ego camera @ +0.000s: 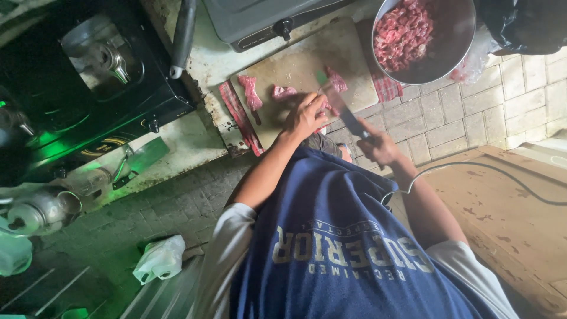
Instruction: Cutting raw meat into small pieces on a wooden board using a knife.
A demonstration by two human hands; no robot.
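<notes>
1. You stood over a cutting board (295, 65) lying on a worn, stained counter (195, 136); the head camera looked straight down your blue-fronted shirt (342, 248).
2. Left hand (305, 116): pressed down on the board over a piece of raw meat (328, 106), fingers curled on it — holding it in place. Most of that piece was hidden under the hand.
3. Right hand (380, 147): clenched round the handle of a knife (342, 106). The blade ran up and to the left from the grip, and its tip sat on the board just beside your left fingers.
4. Meat on the board: one long strip (251, 93) lay near the left edge, a small chunk (283, 92) between that strip and your left hand, and another strip (338, 80) beyond the knife tip — all apart from one another.
5. A steel bowl (452, 41) sat at the board's far right corner, part-filled with cut meat pieces (404, 32) heaped on its left side.
6. A red-checked cloth (239, 118) showed under the board, sticking out at its left edge and again near the bowl.
7. A grey appliance with a black knob (260, 20) stood behind the board, touching or just beside its far edge; which, could not be told.
8. Left of the counter: a dark stove (88, 77) lit green, with metal pots about it.
9. A crumpled white bag (159, 260) lay on the brick floor (171, 207) to your left; a grey cable (490, 168) crossed a brown board at your right.
</notes>
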